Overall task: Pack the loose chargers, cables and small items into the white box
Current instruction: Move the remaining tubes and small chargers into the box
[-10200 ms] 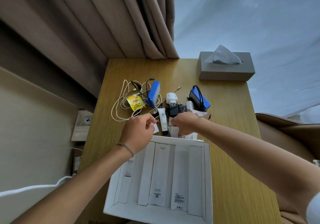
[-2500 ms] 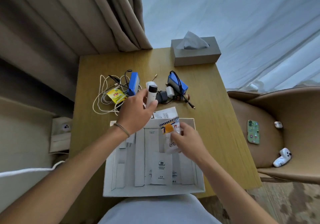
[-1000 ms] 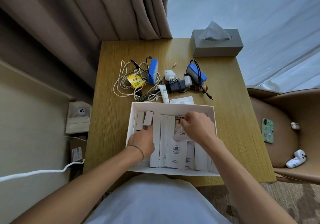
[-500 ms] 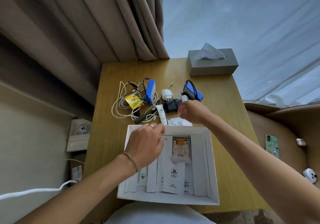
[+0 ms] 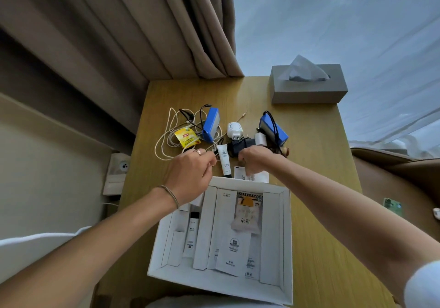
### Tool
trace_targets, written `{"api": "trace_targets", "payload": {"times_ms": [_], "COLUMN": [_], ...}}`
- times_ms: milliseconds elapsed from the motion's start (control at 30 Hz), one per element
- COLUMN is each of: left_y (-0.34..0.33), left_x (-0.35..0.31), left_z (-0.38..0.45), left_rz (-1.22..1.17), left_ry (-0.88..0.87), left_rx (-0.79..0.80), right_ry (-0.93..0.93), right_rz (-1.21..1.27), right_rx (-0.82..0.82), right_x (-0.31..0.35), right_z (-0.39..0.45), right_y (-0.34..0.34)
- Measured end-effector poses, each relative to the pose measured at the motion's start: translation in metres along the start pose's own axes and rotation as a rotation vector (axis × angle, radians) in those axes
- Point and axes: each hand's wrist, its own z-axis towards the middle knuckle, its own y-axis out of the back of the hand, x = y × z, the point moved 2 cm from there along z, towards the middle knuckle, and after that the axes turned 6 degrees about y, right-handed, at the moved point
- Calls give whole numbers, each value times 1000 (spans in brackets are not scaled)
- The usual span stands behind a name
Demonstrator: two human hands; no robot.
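The white box lies open at the table's near edge, holding a tube, flat sachets and a snack packet. Beyond it lie a coiled white cable, a yellow tea bag, a blue charger, a white plug, a black charger, a blue pack wrapped in black cable, a white tube and a leaflet. My left hand pinches a black cable end beside the tube. My right hand is curled against the black charger; its fingertips are hidden.
A grey tissue box stands at the far right corner. Curtains hang behind the table. A wall socket sits to the left, below table height. A brown chair with a green phone is on the right.
My left hand left the box rim and reached forward to the cable by the white tube. My right hand stayed by the black charger, curling in.
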Motion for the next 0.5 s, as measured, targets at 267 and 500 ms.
{"api": "trace_targets", "payload": {"times_ms": [267, 500], "left_y": [-11, -42], "left_x": [-14, -16], "left_z": [27, 73], "left_rz": [50, 178], "left_ry": [-6, -53], "left_rx": [184, 485], "right_ry": [-60, -118], "right_rz": [66, 182], "right_rx": [5, -327], "right_x": [-9, -17], "right_z": [-5, -39], "right_y": [-15, 15]}}
